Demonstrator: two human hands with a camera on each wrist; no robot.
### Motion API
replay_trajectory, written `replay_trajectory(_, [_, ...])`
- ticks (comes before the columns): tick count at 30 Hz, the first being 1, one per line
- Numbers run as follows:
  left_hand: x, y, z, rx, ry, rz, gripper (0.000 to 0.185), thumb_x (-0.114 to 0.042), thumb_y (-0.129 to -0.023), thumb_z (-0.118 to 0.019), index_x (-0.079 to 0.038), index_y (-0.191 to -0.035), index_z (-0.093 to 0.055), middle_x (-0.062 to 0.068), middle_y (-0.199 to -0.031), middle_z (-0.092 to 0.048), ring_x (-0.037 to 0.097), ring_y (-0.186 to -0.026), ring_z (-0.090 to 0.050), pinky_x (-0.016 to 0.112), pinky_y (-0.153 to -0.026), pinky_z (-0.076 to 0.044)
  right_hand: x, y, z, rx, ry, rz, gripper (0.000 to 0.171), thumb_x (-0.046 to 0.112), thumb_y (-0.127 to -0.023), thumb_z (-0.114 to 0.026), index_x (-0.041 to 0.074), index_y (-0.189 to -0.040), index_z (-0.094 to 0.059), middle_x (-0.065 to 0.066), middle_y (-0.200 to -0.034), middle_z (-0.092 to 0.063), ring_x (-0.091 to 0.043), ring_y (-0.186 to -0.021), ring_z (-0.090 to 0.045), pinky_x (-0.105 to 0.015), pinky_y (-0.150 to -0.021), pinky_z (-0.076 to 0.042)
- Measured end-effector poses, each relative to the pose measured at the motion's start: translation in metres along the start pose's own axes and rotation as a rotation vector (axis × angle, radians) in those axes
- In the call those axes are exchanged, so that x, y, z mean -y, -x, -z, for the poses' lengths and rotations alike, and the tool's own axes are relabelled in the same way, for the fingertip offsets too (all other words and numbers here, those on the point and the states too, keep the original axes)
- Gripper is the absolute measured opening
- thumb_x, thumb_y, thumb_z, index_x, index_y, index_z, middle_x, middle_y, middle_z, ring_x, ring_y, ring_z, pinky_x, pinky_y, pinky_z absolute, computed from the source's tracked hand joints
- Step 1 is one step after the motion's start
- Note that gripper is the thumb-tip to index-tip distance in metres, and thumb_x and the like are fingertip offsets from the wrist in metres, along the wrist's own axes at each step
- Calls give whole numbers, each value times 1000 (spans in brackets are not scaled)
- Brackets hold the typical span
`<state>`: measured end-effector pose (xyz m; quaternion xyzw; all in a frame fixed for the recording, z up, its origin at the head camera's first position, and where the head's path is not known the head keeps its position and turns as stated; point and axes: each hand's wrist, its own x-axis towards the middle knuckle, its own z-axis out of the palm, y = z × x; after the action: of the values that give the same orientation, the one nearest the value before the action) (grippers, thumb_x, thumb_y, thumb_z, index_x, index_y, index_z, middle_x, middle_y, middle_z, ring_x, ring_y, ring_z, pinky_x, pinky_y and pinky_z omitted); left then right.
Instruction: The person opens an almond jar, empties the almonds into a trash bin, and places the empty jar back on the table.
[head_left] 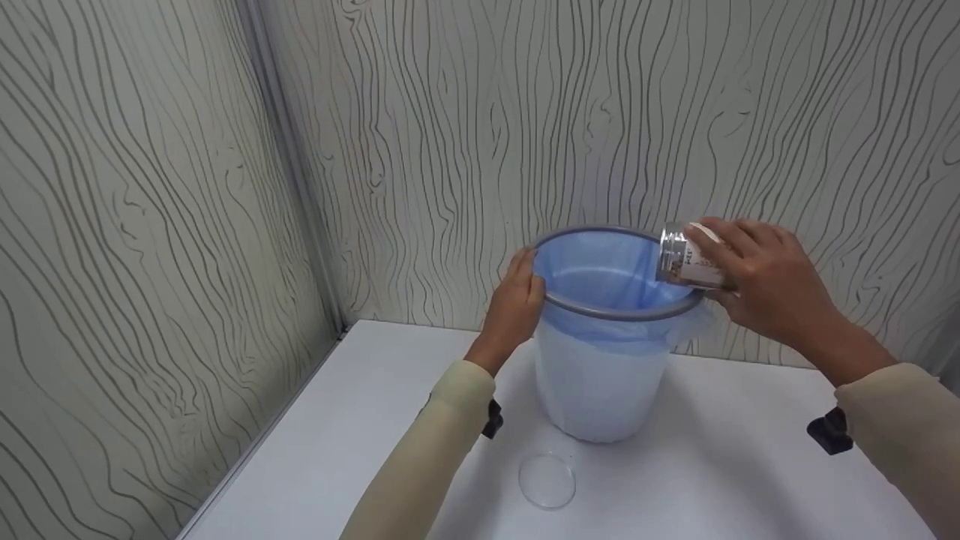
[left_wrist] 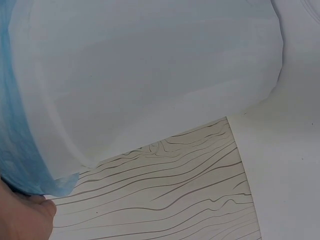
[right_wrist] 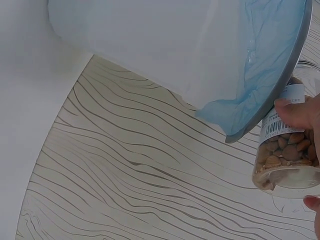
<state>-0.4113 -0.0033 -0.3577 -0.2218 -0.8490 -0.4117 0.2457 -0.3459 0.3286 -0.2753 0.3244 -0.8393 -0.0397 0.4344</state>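
Observation:
A white trash bin (head_left: 600, 390) with a grey rim ring (head_left: 622, 314) and a blue liner bag (head_left: 589, 281) stands upright on the table. My left hand (head_left: 516, 300) grips the rim on its left side. At the right side of the rim, my right hand (head_left: 776, 281) holds a clear jar (right_wrist: 281, 117) with a white label, tilted onto its side with its mouth toward the bin's opening. Brown nut-like pieces (right_wrist: 290, 147) lie inside the jar, many near its base. The right wrist view shows the jar close against the rim.
A clear round lid (head_left: 547, 481) lies on the white table (head_left: 322, 457) in front of the bin. Wood-grain patterned walls (head_left: 465, 150) rise behind the table and along its left. Loose liner bag hangs over the bin's outside, below the rim.

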Motion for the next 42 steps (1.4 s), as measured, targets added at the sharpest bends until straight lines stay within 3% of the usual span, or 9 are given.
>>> replay_trajectory(17, [0, -2, 0, 14, -35, 12, 56, -27, -108, -26, -4, -158, -32, 10, -165, -29, 22, -150, -30, 36, -119, -28, 3, -10, 2, 51, 14, 35, 106, -6, -54, -93, 15, -149, -52, -18, -143, -55, -46, -122, -51, -66, -98, -39])
replay_trajectory(36, [0, -1, 0, 2, -24, -2, 54, -22, -108, -32, -4, -158, -33, 10, -165, -30, 22, -150, -30, 36, -120, -27, 4, -20, 2, 71, 33, 89, 99, -8, -57, -89, 15, -146, -54, -20, -140, -57, -48, -120, -53, -71, -98, -40])
replay_trajectory(42, [1, -1, 0, 12, -26, 1, 56, -28, -108, -27, -5, -158, -32, 10, -165, -28, 21, -150, -30, 37, -119, -29, 3, -21, 3, 107, 61, 95, 102, -7, -54, -91, 15, -146, -54, -19, -141, -55, -47, -123, -51, -70, -101, -37])
